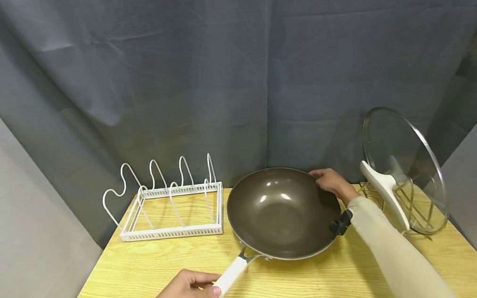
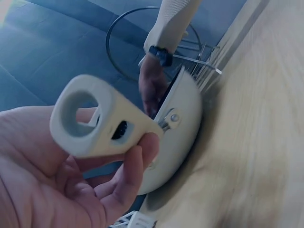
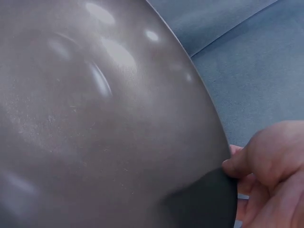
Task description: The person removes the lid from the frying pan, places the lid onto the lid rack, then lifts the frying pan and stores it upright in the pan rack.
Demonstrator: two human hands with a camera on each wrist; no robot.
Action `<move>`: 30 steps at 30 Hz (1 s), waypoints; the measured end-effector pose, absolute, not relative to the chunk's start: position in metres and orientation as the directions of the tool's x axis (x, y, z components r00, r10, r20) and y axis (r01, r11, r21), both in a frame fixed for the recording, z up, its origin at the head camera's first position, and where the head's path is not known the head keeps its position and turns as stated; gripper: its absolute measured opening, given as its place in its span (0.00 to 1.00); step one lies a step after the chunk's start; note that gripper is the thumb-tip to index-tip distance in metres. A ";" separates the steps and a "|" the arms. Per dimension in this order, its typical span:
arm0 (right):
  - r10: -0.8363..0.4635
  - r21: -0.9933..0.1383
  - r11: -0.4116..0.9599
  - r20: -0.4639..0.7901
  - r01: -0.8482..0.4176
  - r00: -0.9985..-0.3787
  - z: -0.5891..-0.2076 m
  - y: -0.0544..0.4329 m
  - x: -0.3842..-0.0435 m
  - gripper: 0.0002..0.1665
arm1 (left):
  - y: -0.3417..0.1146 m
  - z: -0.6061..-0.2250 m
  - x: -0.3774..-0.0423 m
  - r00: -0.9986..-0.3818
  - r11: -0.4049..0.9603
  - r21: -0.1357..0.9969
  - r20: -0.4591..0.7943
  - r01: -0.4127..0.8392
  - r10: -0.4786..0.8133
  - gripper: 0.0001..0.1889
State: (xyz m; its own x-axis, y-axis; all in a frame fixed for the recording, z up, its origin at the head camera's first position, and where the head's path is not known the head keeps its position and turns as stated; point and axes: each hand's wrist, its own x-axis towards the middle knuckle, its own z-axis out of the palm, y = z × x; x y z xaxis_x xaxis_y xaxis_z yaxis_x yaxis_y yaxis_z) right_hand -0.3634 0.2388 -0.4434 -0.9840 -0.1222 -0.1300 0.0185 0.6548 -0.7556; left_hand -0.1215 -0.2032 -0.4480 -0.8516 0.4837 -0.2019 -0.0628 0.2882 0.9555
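Observation:
A wok point(image 1: 282, 216) with a dark brown inside and a pale outside sits at the middle of the wooden table, its white handle point(image 1: 230, 275) pointing toward me and to the left. My left hand point(image 1: 183, 293) grips that handle between thumb and fingers; the left wrist view shows the handle's hollow end point(image 2: 78, 116) up close. At the wok's far right rim, my right hand point(image 1: 331, 183) pinches the edge, thumb inside and fingers behind, as the right wrist view shows. The wok's underside point(image 2: 178, 137) appears in the left wrist view.
Left of the wok stands a white rack point(image 1: 173, 233) with several wire loops. On the right, a glass lid point(image 1: 406, 162) with a white handle point(image 1: 384, 188) leans upright in a wire stand point(image 1: 422, 208). Grey curtains point(image 1: 232, 74) hang behind the wooden table point(image 1: 147, 270).

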 end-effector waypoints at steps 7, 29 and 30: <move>-0.117 -0.613 0.788 -0.072 -0.049 -0.990 -0.442 0.230 -0.377 0.33 | -0.190 -0.460 -0.113 -0.840 0.117 0.985 -0.172 -0.130 0.514 0.23; -0.041 -0.483 0.874 0.046 -0.058 -0.998 -0.451 0.200 -0.406 0.22 | -0.137 -0.493 -0.091 -0.799 -0.152 0.935 -0.179 -0.319 0.574 0.34; -0.038 -0.479 0.876 0.047 -0.056 -0.998 -0.450 0.197 -0.408 0.21 | -0.135 -0.496 -0.090 -0.792 -0.172 0.932 -0.163 -0.319 0.588 0.34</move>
